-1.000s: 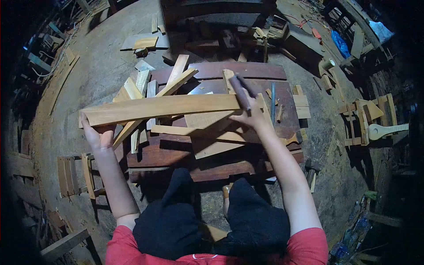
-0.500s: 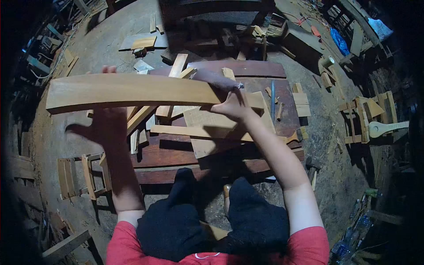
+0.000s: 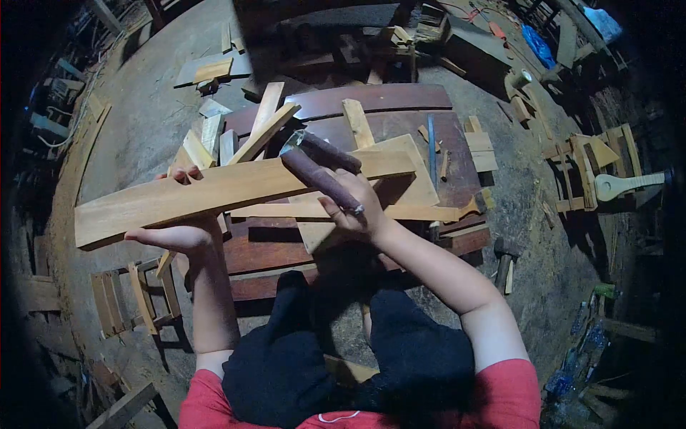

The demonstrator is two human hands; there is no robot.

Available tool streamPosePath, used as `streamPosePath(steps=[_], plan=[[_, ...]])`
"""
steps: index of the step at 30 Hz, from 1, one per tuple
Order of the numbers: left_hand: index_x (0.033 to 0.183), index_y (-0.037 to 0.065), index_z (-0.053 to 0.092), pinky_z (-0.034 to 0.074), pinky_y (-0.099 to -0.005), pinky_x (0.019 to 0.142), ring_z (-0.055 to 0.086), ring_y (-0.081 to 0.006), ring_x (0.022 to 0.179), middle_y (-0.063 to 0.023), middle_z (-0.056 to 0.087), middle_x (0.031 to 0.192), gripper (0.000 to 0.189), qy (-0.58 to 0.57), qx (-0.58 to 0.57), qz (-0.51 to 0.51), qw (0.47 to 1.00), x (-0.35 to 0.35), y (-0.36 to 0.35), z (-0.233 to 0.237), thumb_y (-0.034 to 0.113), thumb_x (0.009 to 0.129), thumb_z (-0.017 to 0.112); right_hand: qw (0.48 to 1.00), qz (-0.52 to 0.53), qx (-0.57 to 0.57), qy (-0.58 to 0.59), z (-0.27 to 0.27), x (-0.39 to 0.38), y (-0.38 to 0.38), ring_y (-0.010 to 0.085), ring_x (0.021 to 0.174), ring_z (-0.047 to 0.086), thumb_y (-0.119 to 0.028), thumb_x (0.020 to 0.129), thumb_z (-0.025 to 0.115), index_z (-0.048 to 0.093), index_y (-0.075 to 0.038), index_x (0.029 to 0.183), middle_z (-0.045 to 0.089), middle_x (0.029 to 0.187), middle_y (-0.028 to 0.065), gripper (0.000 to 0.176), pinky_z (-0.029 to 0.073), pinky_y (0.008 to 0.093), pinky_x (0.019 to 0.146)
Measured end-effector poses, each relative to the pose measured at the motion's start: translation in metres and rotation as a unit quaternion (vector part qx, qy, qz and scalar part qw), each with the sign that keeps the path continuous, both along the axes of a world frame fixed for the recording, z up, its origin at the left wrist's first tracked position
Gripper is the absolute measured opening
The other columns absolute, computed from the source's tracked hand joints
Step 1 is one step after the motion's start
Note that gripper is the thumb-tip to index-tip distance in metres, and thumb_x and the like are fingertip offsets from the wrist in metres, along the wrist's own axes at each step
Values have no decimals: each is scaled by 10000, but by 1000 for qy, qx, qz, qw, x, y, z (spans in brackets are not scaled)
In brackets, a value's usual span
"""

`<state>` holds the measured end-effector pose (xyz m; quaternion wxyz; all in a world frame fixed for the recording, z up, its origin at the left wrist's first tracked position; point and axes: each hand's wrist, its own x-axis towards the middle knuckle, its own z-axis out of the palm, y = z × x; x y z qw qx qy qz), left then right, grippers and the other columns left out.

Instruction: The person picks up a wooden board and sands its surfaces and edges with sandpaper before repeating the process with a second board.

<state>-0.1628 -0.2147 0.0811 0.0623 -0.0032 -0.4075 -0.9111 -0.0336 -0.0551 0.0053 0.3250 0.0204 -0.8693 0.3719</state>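
Observation:
A long, slightly curved wooden board [image 3: 164,196] lies slantwise above the low table. My left hand [image 3: 191,237] grips its left part from below, thumb along the near edge and fingertips showing over the far edge. In my right hand [image 3: 363,204] is a sheet of dark brown sandpaper [image 3: 318,175], bent into a curled fold. The sandpaper overlaps the board's right half, with my thumb on its near side. Beneath the board, a flat light wood panel [image 3: 407,161] and several wood strips rest on the table.
The low red-brown table [image 3: 421,99] stands before my knees. A brush [image 3: 473,207] sits at its right edge, with a hammer [image 3: 506,249] on the floor nearby. Small wooden frames [image 3: 139,293] stand at left, and a pale paddle-shaped thing [image 3: 620,187] lies at right. Wood scraps surround the table.
The board's right part has tilted away and its broad face shows more. My right hand has come nearer with the sandpaper, now bent open in a curl. My left thumb has moved to the board's edge.

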Motion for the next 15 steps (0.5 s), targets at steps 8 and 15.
streamPosePath(steps=[8,15], plan=[[972,-24,349,354,-408,802,445,-278,818,-166,433,846,807,-1,-20,-62,998,1,5,16,702,667,171,950,-238,-159,-127,-64,51,100,212,1005,442,-174,798,330,482,-24,1042,490,1059,107,324,319,296,851],[942,-9,343,341,-390,789,461,-290,783,-167,439,818,830,-27,-45,-27,998,4,3,14,735,634,140,948,-105,-260,-153,3,1,24,181,950,459,-220,799,406,489,2,996,507,989,106,309,329,282,835]])
